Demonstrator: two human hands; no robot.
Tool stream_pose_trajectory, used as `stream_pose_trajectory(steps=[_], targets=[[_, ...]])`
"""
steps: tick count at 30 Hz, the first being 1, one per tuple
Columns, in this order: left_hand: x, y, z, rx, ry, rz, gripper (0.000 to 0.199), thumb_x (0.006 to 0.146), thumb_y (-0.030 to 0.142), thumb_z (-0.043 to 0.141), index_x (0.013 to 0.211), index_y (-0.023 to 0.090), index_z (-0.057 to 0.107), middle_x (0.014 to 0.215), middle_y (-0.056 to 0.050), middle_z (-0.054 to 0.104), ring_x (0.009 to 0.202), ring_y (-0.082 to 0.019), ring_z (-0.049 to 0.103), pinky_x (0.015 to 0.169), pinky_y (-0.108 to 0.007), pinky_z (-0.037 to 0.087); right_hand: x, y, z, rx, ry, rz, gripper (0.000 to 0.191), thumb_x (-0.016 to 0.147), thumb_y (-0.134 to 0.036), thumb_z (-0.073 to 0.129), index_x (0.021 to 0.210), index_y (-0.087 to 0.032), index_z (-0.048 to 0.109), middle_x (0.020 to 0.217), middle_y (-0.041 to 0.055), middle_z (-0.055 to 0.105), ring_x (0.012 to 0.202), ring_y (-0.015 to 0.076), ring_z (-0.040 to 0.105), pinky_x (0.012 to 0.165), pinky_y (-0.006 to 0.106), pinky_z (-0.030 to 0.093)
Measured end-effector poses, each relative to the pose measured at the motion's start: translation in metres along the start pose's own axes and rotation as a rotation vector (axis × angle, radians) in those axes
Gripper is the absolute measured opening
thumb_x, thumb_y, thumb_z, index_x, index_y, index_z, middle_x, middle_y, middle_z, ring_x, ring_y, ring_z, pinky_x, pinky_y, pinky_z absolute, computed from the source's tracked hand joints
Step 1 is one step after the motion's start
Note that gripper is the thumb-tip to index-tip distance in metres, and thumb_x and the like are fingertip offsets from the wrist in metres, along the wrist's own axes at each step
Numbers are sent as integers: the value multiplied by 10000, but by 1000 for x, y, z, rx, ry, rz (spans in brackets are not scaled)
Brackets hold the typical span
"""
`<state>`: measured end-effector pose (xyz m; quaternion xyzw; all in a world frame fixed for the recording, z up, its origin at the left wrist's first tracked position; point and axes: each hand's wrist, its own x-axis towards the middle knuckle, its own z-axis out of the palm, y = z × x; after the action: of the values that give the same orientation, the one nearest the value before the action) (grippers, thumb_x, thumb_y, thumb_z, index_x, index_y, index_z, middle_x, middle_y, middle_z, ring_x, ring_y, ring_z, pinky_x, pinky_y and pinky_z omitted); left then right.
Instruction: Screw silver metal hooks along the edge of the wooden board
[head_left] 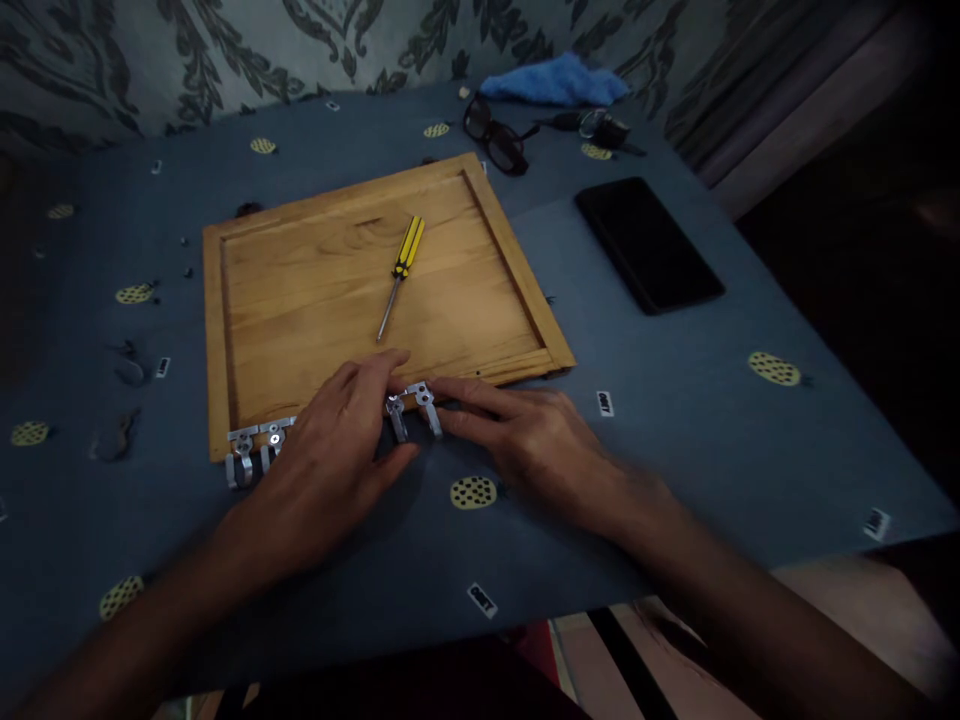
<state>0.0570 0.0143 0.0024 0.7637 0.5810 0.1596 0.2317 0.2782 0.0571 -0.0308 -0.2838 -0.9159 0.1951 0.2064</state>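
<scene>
Behind the table (712,400) is a wall (247,60) with a dark leafy pattern, and the table's blue-grey cover (525,560) is printed with yellow pineapples and small white labels. The light is dim. In front of me lies a wooden panel (315,300) with a raised border, turned slightly at an angle. A screwdriver (403,262) with a yellow and black handle rests on it, its tip pointing toward me.

The metal hooks (276,438) sit along the panel's near edge, two showing to the left of my left hand (330,460) and two between my hands. My left hand arches over the row and hides its middle, with my thumb spread away from my fingers; I can't tell whether I'm gripping the metal under there. My right hand (544,440) reaches in from the other side, its fingers stretched out to the right end of the row. They are right at the last hook, but I can't tell whether they're pinching it.

Beyond the panel's far right corner are dark sunglasses (496,138), a crumpled blue cloth (559,82) and a small dark bunch of things (600,128). A black tablet or phone (649,244) lies flat to the panel's right.
</scene>
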Motion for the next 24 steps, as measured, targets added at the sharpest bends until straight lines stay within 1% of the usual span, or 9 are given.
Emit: stream_pose_trajectory(steps=[2,4,7,9,12,15,19,21,24], targets=[[0,-1,-4,-15,-18,-9,712,835,222,689,1458,279,349,1295,-80,623,1233,-282,603,1036,-487,515,0,0,0,3,1,4,460,893,10,552,1240,-256,696,1371,38,678,1075,187,747,849,285,633],[-1,-2,-10,-16,-20,-15,751,814,274,731,1465,292,356,1301,-77,626,1229,-296,610,1025,-498,520,-1,1,1,-3,5,-1,445,895,4,556,1228,-256,697,1374,39,676,1060,182,750,832,275,629],[-2,-5,-17,-2,25,-27,771,788,327,771,1455,283,388,1295,-85,631,1222,-315,617,1012,-515,520,-1,2,2,-19,15,-21,415,898,5,546,1192,-240,706,1365,47,681,993,171,764,779,260,623],[-3,-6,-18,-3,43,-47,779,780,340,786,1450,276,395,1288,-90,633,1217,-317,622,999,-511,525,-1,2,2,-30,29,-33,404,895,9,542,1170,-234,710,1357,44,687,959,167,769,754,254,619],[-3,-6,-15,-21,16,-62,782,790,331,786,1454,274,378,1282,-88,640,1203,-302,631,993,-500,529,0,2,1,-40,37,-38,382,890,6,553,1146,-230,712,1357,35,687,947,174,773,735,257,621],[-2,-4,-9,-15,-6,-18,772,810,314,773,1458,277,354,1307,-85,634,1224,-294,616,1017,-501,516,0,1,1,-32,21,-36,394,897,-7,564,1194,-229,698,1378,45,674,995,191,768,766,277,631],[1,2,-1,71,15,67,752,818,327,777,1441,240,364,1353,-117,606,1275,-322,575,1049,-514,493,0,2,0,-28,15,-32,396,900,-26,580,1227,-218,692,1405,59,654,1033,222,763,776,311,646],[2,5,2,108,20,88,742,824,320,775,1435,223,364,1351,-128,606,1269,-328,576,1046,-516,493,0,3,0,-22,20,-33,378,910,-37,575,1222,-212,697,1399,57,658,1031,219,763,781,314,649],[4,8,5,145,26,105,711,836,285,758,1424,207,365,1343,-132,613,1242,-321,590,1037,-508,496,0,3,1,-2,29,-44,395,927,-40,550,1256,-211,684,1404,61,654,1088,208,743,832,310,644]])
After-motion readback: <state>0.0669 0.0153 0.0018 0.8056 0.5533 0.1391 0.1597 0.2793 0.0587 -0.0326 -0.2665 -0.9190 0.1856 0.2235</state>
